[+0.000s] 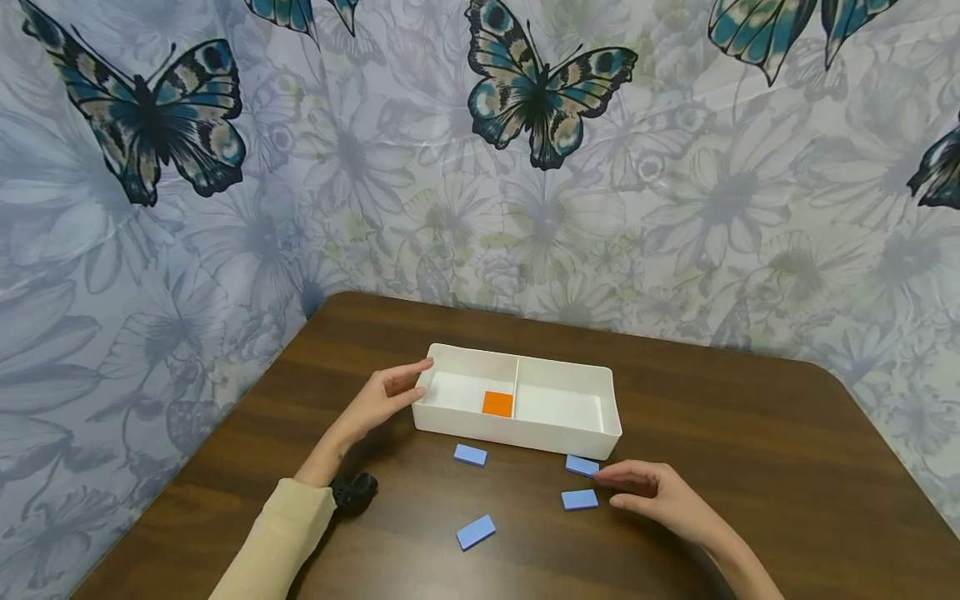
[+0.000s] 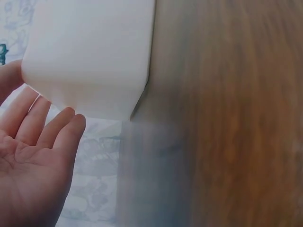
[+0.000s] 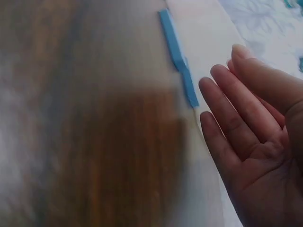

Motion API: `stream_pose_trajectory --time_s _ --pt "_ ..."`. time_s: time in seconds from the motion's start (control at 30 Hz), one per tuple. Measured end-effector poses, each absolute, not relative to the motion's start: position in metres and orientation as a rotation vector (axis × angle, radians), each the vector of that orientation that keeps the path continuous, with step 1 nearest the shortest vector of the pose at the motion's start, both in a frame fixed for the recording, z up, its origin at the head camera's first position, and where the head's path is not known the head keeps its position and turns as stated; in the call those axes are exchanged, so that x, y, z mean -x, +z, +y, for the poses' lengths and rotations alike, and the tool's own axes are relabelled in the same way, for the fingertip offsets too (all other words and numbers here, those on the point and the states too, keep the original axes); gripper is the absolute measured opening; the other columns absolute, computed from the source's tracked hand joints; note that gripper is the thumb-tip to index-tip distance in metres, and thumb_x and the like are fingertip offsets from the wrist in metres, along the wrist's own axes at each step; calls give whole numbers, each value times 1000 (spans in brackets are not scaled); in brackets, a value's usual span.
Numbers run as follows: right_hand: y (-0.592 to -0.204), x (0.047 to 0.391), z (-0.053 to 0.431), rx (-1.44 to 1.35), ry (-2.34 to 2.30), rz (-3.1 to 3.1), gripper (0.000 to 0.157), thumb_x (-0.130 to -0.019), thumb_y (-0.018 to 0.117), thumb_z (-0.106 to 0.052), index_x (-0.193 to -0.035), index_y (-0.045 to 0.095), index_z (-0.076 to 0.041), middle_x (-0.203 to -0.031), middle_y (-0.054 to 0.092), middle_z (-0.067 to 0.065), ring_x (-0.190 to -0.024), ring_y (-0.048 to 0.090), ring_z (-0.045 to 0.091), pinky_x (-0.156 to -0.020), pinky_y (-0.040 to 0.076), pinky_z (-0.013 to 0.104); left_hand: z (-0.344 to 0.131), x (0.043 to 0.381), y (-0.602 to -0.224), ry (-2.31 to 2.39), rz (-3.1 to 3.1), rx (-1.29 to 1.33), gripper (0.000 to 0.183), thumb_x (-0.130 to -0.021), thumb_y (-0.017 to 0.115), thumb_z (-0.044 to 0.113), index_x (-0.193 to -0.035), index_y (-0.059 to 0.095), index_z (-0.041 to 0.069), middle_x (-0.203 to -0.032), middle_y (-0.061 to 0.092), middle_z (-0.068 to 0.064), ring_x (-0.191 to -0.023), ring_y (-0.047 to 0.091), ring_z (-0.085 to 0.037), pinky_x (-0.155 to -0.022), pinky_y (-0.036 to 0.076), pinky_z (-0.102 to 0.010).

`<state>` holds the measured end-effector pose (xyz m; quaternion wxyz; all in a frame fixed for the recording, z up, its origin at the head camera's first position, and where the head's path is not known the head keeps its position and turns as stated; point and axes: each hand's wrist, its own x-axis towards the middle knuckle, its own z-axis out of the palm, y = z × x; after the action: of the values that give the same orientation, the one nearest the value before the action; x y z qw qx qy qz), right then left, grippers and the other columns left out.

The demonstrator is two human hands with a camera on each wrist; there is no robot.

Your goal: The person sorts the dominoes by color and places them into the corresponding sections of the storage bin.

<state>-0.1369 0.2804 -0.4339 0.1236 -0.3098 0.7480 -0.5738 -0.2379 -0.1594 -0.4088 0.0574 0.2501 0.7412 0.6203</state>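
Relaxed left hand (image 1: pixel 385 397) touches divided box (image 1: pixel 510 430); empty right hand (image 1: pixel 662 497), loosely parted, poises beside blue tile (image 1: pixel 581 465), likely light, stiff; best edge-pinched.

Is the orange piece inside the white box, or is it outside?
Inside: in the head view, the orange piece lies in the white box, left of the divider.

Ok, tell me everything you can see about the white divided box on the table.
The white, rectangular, plastic-looking box stands upright and open-topped on the dark brown, wood-look table. It has rounded corners, and a thin white divider splits it into two compartments. An orange, square-looking piece lies in the left compartment, close to the divider. The person's left hand touches the box's left end.
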Motion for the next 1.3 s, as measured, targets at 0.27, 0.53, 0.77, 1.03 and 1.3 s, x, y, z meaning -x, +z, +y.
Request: stream_pose_trajectory --time_s 0.27,0.53,0.77,1.03,1.3 --pt "-439 140 269 913 -1566 2257 36 -85 68 -5 -119 60 2 -117 61 18 -111 55 13 -89 44 22 -164 247 -422 1883 2243 -771 47 -92 60 5 -136 46 -1 -143 38 -12 -129 36 -27 -97 37 -32" --pt "-436 137 259 991 -1325 2576 35 -81 73 -21 -113 67 -8 -110 66 2 -107 57 14 -88 42 19 -164 247 -421 1872 2244 -785 46 -93 59 7 -136 46 0 -143 38 -12 -130 35 -27 -99 36 -36" --pt "-436 135 254 974 -1228 2693 23 -81 74 -23 -103 71 -15 -107 68 -3 -106 59 16 -87 43 20 -164 247 -420 1868 2229 -747 46 -93 57 2 -137 45 -1 -144 36 -13 -131 32 -28 -101 32 -40" --pt "-438 135 253 954 -1221 2723 19 -80 75 -17 -98 72 -18 -104 68 -3 -104 60 16 -86 44 22 -164 243 -414 1863 2201 -734 47 -92 56 -1 -137 41 -7 -144 34 -16 -131 31 -30 -101 31 -42" --pt "-439 133 252 878 -1329 2646 19 -79 75 -16 -98 73 -14 -106 68 2 -103 60 16 -84 45 19 -167 247 -424 1877 2208 -774 47 -93 58 6 -138 44 -1 -144 37 -10 -131 33 -24 -101 33 -36"
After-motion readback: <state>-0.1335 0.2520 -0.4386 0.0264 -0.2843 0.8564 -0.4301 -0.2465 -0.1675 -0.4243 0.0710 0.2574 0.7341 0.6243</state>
